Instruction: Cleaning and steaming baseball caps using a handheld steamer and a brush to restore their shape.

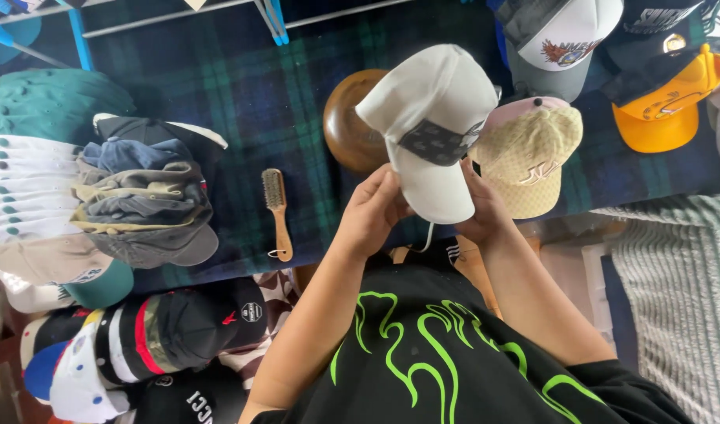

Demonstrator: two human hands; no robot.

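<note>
Both hands close around a white fabric cap with a dark patterned patch [430, 126], held in the air at the centre of the frame, brim pointing down toward the person. The left hand [373, 210] curls its fingers firmly over the brim's left edge; the right hand [485, 212] pinches the brim's right edge, its fingers partly hidden behind the cloth. A thin white cord hangs from the cap between the hands.

Just behind the cap, upper centre, stands a rounded, glossy brown wooden hat form [348, 129], partly covered by the cap's crown. To the right lies a beige quilted-look cap with a pink brim [528, 157]. Left of centre, a small wooden-handled brush with pale bristles [277, 212] rests flat on the worktop [258, 102], which is draped in dark blue and green plaid cloth. At far left sits a soft heap of nested caps in grey, navy, white and green [101, 196]. More caps crowd the upper right, among them a bright yellow cap [670, 110]. The person's black shirt with neon green flame lines [430, 353] fills the lower frame.
</note>
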